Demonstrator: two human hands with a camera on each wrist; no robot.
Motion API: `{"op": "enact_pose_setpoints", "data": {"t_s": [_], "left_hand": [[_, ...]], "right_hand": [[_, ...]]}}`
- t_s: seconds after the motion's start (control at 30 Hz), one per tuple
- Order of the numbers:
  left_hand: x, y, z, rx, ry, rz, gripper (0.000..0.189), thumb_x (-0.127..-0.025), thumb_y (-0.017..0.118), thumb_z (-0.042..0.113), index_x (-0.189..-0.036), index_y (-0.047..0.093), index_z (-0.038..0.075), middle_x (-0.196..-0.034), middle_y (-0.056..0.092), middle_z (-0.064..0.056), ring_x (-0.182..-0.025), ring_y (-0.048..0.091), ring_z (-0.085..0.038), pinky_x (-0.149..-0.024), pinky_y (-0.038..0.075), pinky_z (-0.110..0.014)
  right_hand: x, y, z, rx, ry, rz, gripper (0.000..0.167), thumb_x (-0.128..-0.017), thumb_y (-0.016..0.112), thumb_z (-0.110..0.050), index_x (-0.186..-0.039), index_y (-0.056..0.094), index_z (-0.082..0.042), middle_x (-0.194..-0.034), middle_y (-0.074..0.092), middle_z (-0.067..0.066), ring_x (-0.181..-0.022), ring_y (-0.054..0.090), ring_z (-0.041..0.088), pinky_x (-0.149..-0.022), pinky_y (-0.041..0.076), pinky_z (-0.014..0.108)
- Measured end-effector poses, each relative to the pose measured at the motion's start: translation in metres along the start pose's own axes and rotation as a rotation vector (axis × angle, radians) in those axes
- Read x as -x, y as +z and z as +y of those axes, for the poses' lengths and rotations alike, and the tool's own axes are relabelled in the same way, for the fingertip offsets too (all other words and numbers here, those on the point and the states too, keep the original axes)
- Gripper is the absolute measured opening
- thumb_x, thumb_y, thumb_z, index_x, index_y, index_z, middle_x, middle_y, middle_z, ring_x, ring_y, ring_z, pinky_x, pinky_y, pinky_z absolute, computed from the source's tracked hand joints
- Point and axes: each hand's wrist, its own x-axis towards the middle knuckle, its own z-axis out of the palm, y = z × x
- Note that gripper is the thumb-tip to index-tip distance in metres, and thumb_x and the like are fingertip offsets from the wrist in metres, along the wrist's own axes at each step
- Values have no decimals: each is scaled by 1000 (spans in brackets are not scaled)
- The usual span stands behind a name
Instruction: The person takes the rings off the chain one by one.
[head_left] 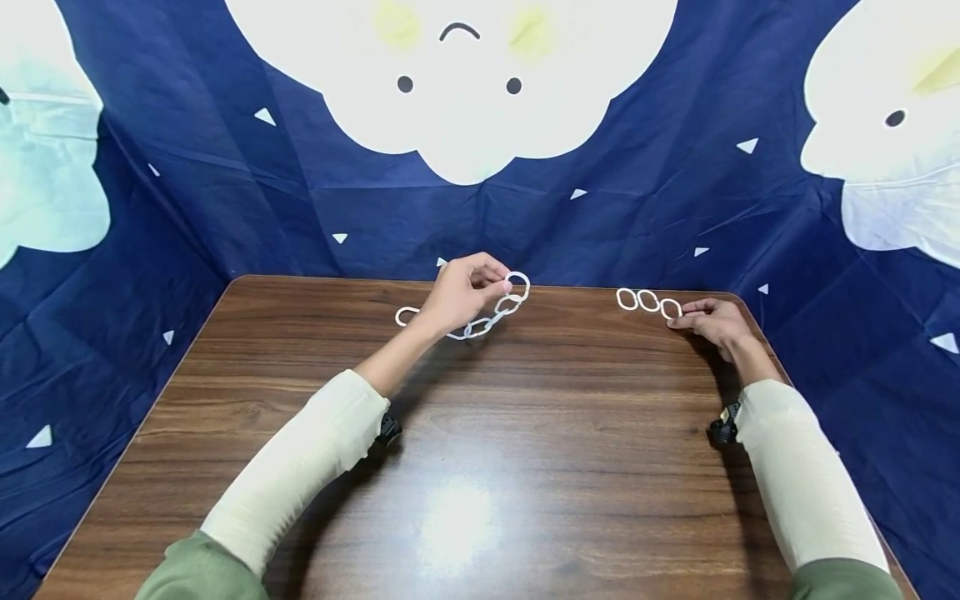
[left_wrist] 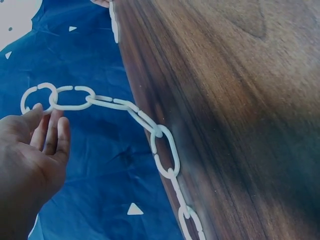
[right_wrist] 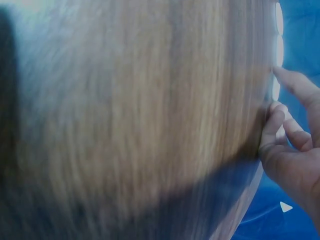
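My left hand (head_left: 453, 296) pinches the end link of a white chain (head_left: 480, 327) between thumb and fingers. Split oval links make up this chain, and it droops from the fingertips toward the table's far edge, partly hidden behind the hand in the head view. The left wrist view shows the held end link (left_wrist: 46, 86) raised beyond the table edge. At the far right, my right hand (head_left: 716, 323) has thumb and finger around the edge of a white oval link (head_left: 671, 309). Two similar links, the outer one (head_left: 626, 299) and the middle one (head_left: 648, 301), lie in a row beside it.
The brown wooden table (head_left: 525, 433) carries a bright glare spot near the front. A dark blue cloth (head_left: 480, 221) with white clouds and triangles hangs behind the table and along both sides, close to the far edge where both hands are.
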Motion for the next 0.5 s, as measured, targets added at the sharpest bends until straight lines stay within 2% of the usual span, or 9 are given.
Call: {"op": "enact_pose_setpoints", "data": {"t_s": [0.23, 0.37, 0.5], "left_hand": [[1, 1, -1, -1, -5, 4, 16, -102, 85, 10, -114, 79, 1, -107, 84, -15, -95, 80, -23, -80, 54, -20], [0, 2, -2, 7, -1, 8, 13, -101, 86, 10, -112, 80, 4, -106, 84, -14, -93, 79, -20, -80, 55, -20], [0, 2, -3, 16, 9, 11, 15, -101, 86, 9, -113, 80, 2, -105, 84, -15, -92, 78, -18, -80, 55, -21]], "right_hand": [[-6, 3, -1, 47, 30, 21, 52, -99, 85, -25, -137, 63, 3, -84, 58, -25, -81, 59, 0, -73, 51, 17], [-9, 2, -2, 44, 38, 36, 42, -100, 83, -25, -129, 64, -1, -79, 58, -23, -78, 58, 2, -70, 51, 20], [-8, 3, -6, 57, 38, 44, 39, -101, 83, -26, -126, 63, -3, -74, 58, -22, -76, 57, 5, -69, 51, 22]]}}
